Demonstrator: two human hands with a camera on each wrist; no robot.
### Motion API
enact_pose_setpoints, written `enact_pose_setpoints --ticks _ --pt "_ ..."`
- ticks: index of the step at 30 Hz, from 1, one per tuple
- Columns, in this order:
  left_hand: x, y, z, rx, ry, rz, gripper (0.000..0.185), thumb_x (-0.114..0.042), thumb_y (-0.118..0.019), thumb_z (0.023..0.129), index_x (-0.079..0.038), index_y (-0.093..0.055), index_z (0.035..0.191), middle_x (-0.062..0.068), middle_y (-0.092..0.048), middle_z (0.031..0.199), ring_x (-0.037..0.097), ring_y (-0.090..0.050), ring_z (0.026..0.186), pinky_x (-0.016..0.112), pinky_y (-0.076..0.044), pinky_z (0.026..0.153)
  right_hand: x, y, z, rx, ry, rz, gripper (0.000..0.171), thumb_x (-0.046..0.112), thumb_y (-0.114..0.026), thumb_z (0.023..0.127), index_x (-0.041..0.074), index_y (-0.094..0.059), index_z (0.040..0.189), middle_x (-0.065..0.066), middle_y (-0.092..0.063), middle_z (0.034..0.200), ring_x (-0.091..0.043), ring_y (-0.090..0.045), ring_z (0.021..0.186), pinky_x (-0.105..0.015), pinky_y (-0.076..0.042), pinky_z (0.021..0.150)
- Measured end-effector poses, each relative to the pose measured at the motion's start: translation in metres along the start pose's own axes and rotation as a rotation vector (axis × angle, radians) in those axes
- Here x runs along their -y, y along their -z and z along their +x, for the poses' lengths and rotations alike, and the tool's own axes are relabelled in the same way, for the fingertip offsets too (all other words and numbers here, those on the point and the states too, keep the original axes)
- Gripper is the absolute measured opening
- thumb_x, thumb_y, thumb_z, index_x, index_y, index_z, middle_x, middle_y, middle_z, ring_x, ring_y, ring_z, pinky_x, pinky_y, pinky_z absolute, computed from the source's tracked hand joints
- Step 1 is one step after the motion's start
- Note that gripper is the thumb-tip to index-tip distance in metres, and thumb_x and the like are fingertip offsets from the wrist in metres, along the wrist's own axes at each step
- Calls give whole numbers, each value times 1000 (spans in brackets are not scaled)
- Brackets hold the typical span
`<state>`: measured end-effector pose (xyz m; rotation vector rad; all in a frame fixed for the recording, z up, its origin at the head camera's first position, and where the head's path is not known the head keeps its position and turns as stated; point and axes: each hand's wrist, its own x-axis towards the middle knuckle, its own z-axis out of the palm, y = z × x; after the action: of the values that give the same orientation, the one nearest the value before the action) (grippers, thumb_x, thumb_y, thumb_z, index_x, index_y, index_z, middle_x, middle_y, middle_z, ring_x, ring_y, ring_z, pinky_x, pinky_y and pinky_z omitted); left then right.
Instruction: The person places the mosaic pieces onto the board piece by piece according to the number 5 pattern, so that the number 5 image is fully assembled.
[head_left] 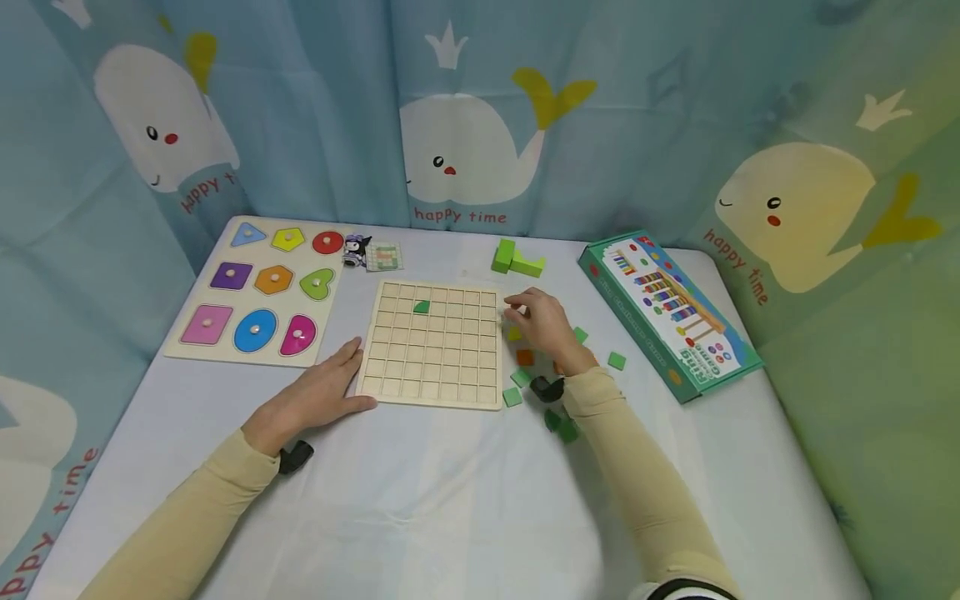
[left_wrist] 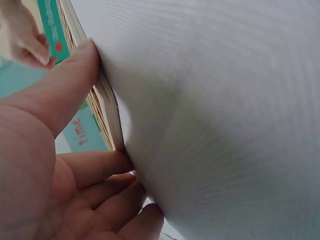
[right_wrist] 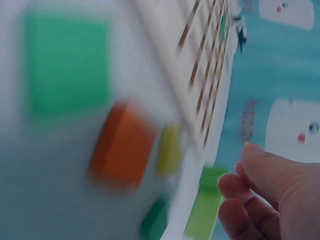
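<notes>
White tbl (head_left: 435,492): L fingers (left_wrist: 97,164) wide, touching grid brd (head_left: 435,344); R fingers (right_wrist: 234,214) loosely curled, empty.

The grid board (head_left: 438,354) looks matt wood; the curtain (head_left: 330,108), smooth cloth.

Flat grid bd (head_left: 442,354), L grip (head_left: 318,393) touching; grn pc (head_left: 422,307) inset; yel pc (head_left: 514,333) nr R grip (head_left: 546,323)
</notes>
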<state>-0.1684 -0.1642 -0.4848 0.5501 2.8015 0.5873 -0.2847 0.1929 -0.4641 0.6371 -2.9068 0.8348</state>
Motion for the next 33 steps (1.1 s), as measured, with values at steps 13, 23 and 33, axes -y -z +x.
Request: enact_pose_setpoints --ticks 13,23,33 --pt "1 1 0 -5 -19 -2 92 -39 -76 86 10 -30 148 27 -20 156 41 -26 141 49 -31 109 -42 20 -31 52 -153 -9 30 17 -72 91 -3 -70 113 -13 -63 96 -25 -54 77 -35 -46 66" --pt "0 0 0 -1 -21 -6 92 -39 -76 85 9 -30 148 27 -21 155 41 -25 141 49 -32 108 -46 12 -29 88 -209 -68 34 22 -77 87 -4 -70 109 -14 -60 95 -28 -53 83 -40 -48 76" --pt "1 1 0 0 -11 -12 92 -40 -76 85 9 -29 148 27 -21 156 40 -25 141 49 -31 109 -41 10 -27 76 -264 -27 31 20 -72 91 -1 -68 113 -14 -60 101 -28 -52 85 -39 -48 75"
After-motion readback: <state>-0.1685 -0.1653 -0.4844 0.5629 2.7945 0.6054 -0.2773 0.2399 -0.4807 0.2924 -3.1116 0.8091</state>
